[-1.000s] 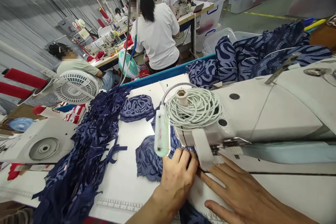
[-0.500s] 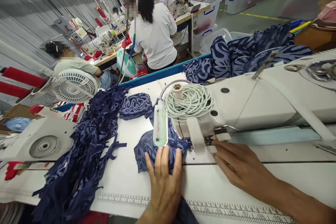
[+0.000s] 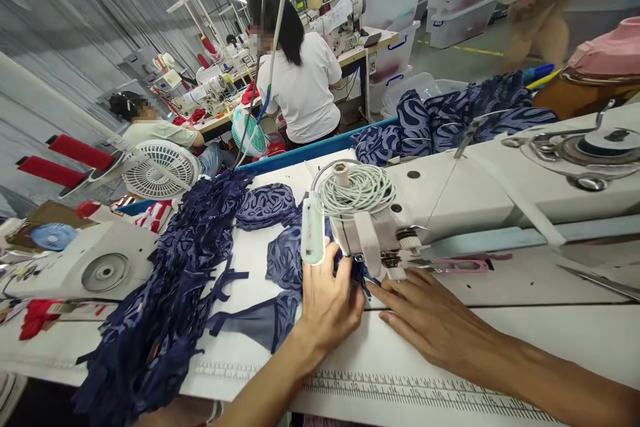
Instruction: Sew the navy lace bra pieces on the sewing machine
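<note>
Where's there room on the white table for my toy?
On the white table, one bare patch lies between the right forearm and the dark seam; another lies between the left hand and right hand, above the ruler. It's crowded beside the sewing machine, where fingers and patterned fabric gather, and left, under navy strips.

Navy swirl-ptrn fabric lies at L hand.
</note>
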Motion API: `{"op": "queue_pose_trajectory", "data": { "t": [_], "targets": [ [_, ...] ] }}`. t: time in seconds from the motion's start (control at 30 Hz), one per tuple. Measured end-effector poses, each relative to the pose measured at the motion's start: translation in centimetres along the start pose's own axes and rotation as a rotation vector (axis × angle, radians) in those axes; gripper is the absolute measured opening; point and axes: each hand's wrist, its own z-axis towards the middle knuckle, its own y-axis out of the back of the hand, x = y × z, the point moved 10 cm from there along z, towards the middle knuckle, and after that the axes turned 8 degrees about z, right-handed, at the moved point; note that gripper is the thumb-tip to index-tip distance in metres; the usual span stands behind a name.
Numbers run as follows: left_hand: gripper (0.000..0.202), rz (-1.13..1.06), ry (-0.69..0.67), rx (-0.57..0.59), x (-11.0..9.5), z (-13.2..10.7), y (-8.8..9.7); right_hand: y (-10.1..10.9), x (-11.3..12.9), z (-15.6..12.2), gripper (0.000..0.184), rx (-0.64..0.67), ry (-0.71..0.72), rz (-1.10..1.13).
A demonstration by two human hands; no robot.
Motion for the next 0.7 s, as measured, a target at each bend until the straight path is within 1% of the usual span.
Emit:
{"op": "queue_pose_trajectory", "data": {
  "t": [0.1, 0.2, 0.27, 0.33, 0.37, 0.43, 0.5, 0.53, 0.57, 0.63, 0.7],
  "targets": [
    [0.029, 0.002, 0.004, -0.011, 0.1, 0.1, -0.6, 0.5, -0.9, -0.1, 0.028, -0.005, 0.005, -0.022],
    [0.018, 0.055, -0.056, -0.060, 0.0, 0.2, -0.4, -0.2, -1.6, -0.2, 0.027, 0.007, 0.010, -0.077],
    [0.014, 0.124, -0.129, -0.076, -1.0, 0.1, -0.7, -1.0, -1.4, -0.1, 0.024, 0.011, 0.034, -0.087],
    [0.019, 0.167, -0.190, -0.074, -2.0, -0.1, -1.4, -1.4, -0.9, 0.0, 0.024, -0.006, 0.049, -0.081],
    [0.020, 0.156, -0.197, -0.072, -2.2, -0.3, -1.6, -1.4, -0.6, 0.1, 0.024, -0.024, 0.051, -0.082],
    [0.018, 0.074, -0.157, -0.074, -1.7, -0.5, -1.8, -1.2, 0.1, 0.2, 0.023, -0.055, 0.067, -0.098],
    [0.014, -0.021, -0.096, -0.107, -0.6, -0.6, -1.3, -1.0, 0.7, 0.3, 0.022, -0.075, 0.105, -0.123],
    [0.013, -0.048, -0.089, -0.131, -0.3, -0.6, -1.0, -1.1, 1.0, 0.3, 0.022, -0.075, 0.128, -0.130],
    [0.015, -0.051, -0.109, -0.157, -0.2, -0.6, -0.6, -1.1, 1.2, 0.3, 0.022, -0.075, 0.142, -0.133],
    [0.019, -0.012, -0.210, -0.196, -1.0, -0.5, -0.3, -1.0, 1.2, 0.3, 0.024, -0.085, 0.138, -0.135],
    [0.019, 0.018, -0.294, -0.184, -1.7, -0.4, -0.6, -0.8, 1.2, 0.4, 0.029, -0.089, 0.129, -0.123]
  ]
}}
